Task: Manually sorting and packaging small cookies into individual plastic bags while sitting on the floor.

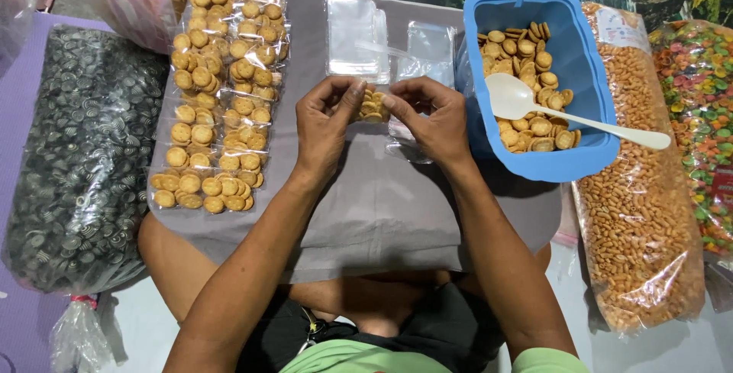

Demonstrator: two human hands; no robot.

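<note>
Both hands meet over the middle of a grey board that lies across the person's lap. Between them is a small clear bag of round biscuits, pinched at its top edge. The left hand is bent narrow, with thumb and forefinger closed on the left side of the bag; the other fingers curl in under the palm. The right hand does the same on the right side: its fingertips press together on the plastic, and the hand is nearly closed. The bag hangs just above the board, and I cannot tell if its bottom touches the board.

Just behind the hands, two stacks of empty clear bags lie flat on the board. On the left part of the board, filled small bags of the same biscuits lie in rows, close beside each other, near the left hand but not touching it.

On the right stands a blue plastic tub with loose round biscuits inside. A white plastic spoon rests in it, the bowl on the biscuits and the handle lying over the right rim. Beside the tub lies a long clear sack of small orange-brown snacks, and further right a sack of coloured snacks. At the far left, well apart from the hands, lies a large bag of dark swirl-patterned pieces.
</note>
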